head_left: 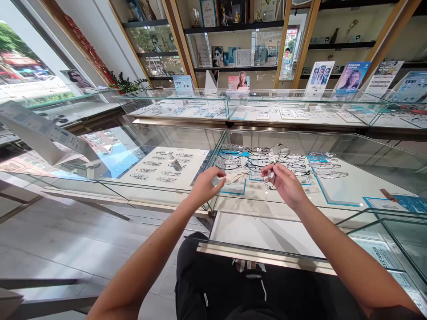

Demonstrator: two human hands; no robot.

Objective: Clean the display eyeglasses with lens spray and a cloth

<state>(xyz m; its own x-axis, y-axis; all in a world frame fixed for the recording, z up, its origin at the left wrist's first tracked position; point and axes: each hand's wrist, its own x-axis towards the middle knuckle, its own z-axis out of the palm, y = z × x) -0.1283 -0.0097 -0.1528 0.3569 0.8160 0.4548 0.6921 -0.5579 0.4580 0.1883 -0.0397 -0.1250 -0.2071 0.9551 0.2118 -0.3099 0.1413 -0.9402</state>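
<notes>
My right hand (285, 183) pinches a pair of thin dark-framed glasses (275, 162) by one lens rim, holding them above the glass display counter (367, 186). My left hand (204, 186) is closed on a pale cleaning cloth (235, 177) that trails toward the glasses. A small spray bottle (174, 162) lies on the counter glass to the left of my left hand.
Inside the counter, several frames lie in rows on white trays (167, 171). A second glass case (233, 109) stands behind, with brochures and posters on top. Shelves with pictures line the back wall. A slanted sign (43, 131) rests on the left counter.
</notes>
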